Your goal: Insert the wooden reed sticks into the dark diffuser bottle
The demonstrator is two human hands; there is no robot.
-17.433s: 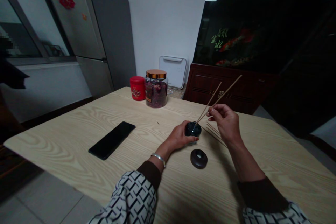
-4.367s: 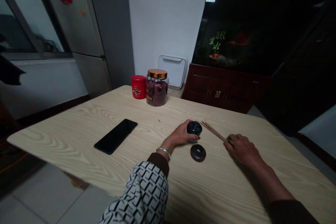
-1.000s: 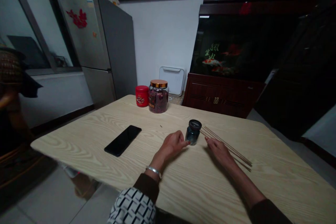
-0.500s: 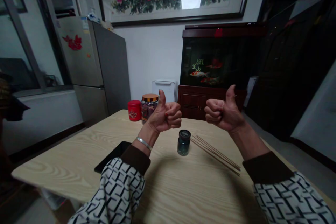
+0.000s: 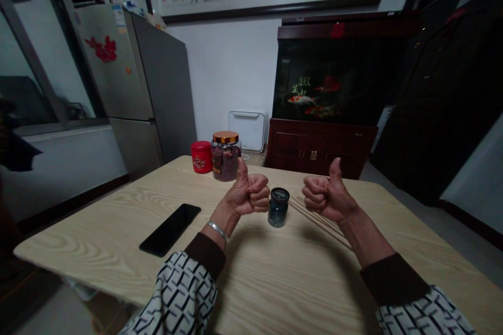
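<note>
Clearly, two thumbs-up hands [image 5: 249,194] flank one bottle [image 5: 278,212].

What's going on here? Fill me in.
A person holds up the left hand and right hand, fingers curled and thumbs up, with nothing visible in either. Between them in view, a small dark jar stands upright on the table. Thin sticks lie beside it, partly hidden behind the right hand. A black phone lies farther left.
</note>
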